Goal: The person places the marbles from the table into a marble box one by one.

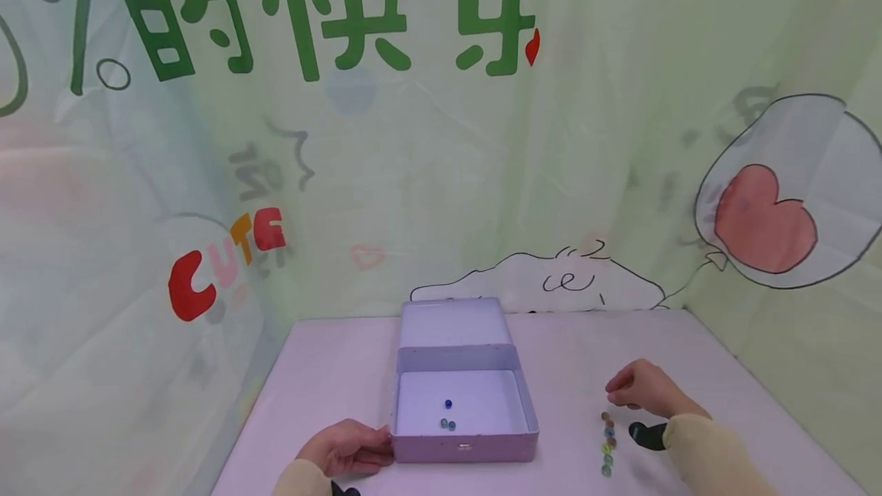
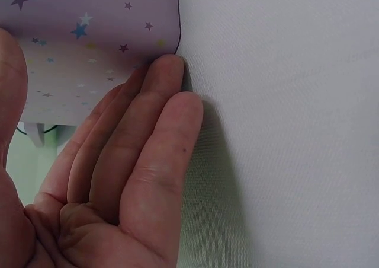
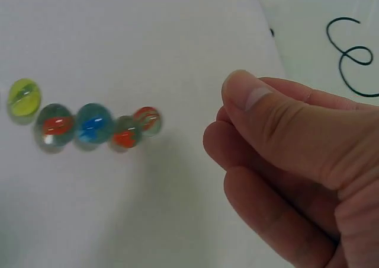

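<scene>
Marbles of clear glass with coloured twists inside (image 1: 609, 432), seven by my count, lie on the pale lilac tabletop (image 1: 338, 373) well to the right of the open, lilac rectangular box (image 1: 465, 448). They make a slightly crooked line, its near end about level with the box's front wall. Seen close up, the round yellow-green marble (image 3: 24, 97) comes next to one with an orange-red twist, then a blue-twisted one, and two smaller ones with red or orange inside.

The person's right hand (image 1: 644, 390) is just past the far end of that line, right of the box, its fingers bent in towards the thumb; I cannot tell whether anything sits between them. The left hand (image 1: 351, 446) has its fingers straight and together, the tips touching the box at its front left corner, where small printed stars show on the outside.

Within the box, a small dark blue marble (image 1: 449, 404) lies near the middle of the floor, and two paler bluish-green marbles (image 1: 444, 423) sit side by side closer to the front wall. The hinged lid (image 1: 451, 323) stands back behind the box, and beyond it hangs pale green fabric (image 1: 441, 174) with green lettering.
</scene>
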A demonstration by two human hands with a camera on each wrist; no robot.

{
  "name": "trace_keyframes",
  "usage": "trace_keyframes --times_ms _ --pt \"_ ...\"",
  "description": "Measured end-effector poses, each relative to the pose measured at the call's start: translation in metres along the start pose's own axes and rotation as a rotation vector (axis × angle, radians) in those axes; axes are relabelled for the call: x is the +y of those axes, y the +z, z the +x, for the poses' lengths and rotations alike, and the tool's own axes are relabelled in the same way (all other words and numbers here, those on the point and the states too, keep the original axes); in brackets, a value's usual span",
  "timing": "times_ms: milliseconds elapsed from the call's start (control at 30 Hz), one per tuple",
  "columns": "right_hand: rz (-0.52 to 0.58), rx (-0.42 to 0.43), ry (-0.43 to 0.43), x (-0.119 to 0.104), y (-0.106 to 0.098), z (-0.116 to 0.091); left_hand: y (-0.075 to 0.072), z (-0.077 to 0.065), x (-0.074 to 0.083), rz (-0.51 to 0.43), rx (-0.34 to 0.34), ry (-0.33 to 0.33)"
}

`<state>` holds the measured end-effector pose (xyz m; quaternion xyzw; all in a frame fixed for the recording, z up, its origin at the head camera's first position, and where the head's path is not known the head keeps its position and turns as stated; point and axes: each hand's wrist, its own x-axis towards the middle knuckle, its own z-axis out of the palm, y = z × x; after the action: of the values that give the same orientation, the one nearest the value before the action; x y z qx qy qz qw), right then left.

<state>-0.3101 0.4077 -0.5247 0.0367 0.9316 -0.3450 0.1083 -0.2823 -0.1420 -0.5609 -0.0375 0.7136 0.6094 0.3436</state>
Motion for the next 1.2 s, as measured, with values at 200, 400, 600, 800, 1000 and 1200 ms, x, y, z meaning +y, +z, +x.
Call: trace_keyframes --times_ms 200,400,600,800,1000,1200 --pt "-0.005 -0.037 0.036 0.007 0.015 0.005 0.0 -0.001 0.0 0.01 0.005 0.011" --pt "-0.05 -0.035 0.048 0.01 0.022 0.011 0.001 -0.001 0.0 0.007 0.01 0.024" --pt "-0.165 -0.024 0.001 0.008 0.029 0.013 0.001 -0.001 0.0 -0.005 0.005 0.008" --pt "-0.196 -0.021 0.029 0.003 0.03 0.012 0.0 0.001 -0.001 -0.001 -0.005 0.026" --pt "-0.154 -0.018 0.04 0.005 0.03 0.007 0.001 0.002 -0.003 -0.005 -0.004 0.024" --pt "-0.065 0.015 0.038 0.003 0.021 0.003 -0.001 0.0 -0.004 -0.01 0.008 0.025"
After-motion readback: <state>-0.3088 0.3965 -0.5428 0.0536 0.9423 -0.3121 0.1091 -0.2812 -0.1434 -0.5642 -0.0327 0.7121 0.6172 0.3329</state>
